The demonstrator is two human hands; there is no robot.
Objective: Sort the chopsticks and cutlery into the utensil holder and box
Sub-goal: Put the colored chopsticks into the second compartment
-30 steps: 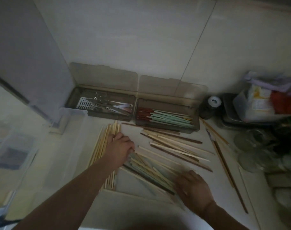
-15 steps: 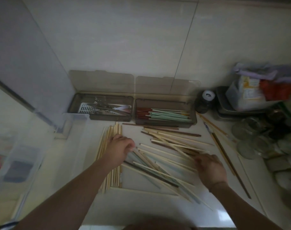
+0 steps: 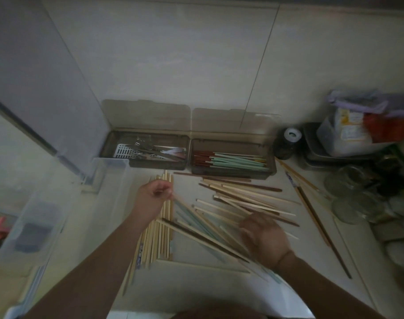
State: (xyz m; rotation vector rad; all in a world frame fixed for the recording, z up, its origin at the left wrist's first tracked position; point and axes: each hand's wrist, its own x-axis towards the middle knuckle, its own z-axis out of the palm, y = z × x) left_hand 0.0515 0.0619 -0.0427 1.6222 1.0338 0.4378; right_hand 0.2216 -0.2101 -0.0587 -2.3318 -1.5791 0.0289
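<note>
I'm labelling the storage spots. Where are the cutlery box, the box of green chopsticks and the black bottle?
cutlery box point(image 3: 118, 146): head view, on its bare left inner floor.
box of green chopsticks point(image 3: 233, 175): head view, on its front wall.
black bottle point(image 3: 292, 135): head view, on its pale cap.

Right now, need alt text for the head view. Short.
Seen from above, a person's left hand pinches the end of a pale green chopstick while the right hand rests on loose chopsticks scattered over a white counter. Against the wall stand two open boxes: the left box holds metal cutlery, the right box green and red chopsticks.
</note>
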